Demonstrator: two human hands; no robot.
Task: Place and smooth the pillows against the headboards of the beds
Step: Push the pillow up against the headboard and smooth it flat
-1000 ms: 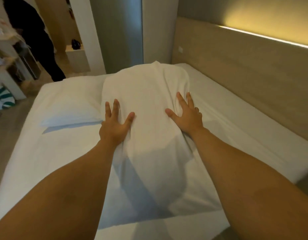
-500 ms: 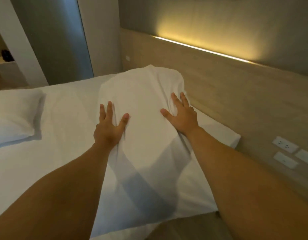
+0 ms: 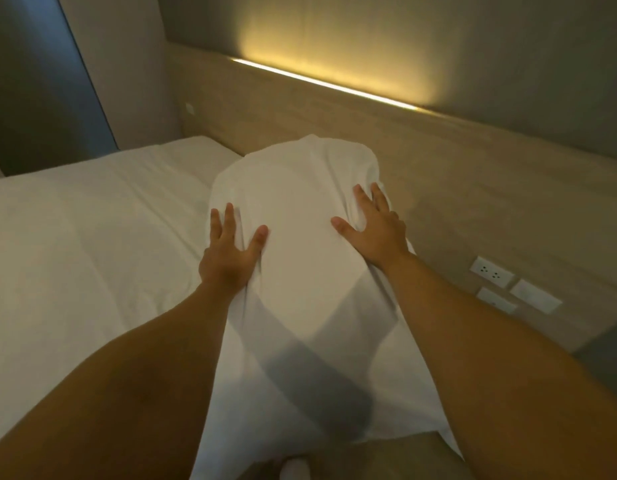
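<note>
Pillow [image 3: 296,216] is white and lies lengthwise on the bed [image 3: 78,244], running from the near edge to the headboard [image 3: 456,188]. Its far end sits at the headboard; can't tell if it actually touches. Your left hand [image 3: 230,258] is flat on the pillow's left flank, fingers spread, thumb out toward the middle, not gripping, just pressing. Your right hand [image 3: 376,230] is on the right flank, also open-palmed, its fingers pointing toward the headboard, fabric bunched slightly around them. Both forearms cast shadows across the pillow's near half. Sheet is white, lightly creased, extends left. Headboard is light wood with a warm light strip [image 3: 327,85] along its top. Wall sockets [image 3: 491,271] are on the panel to the right, below your right forearm's line.
</note>
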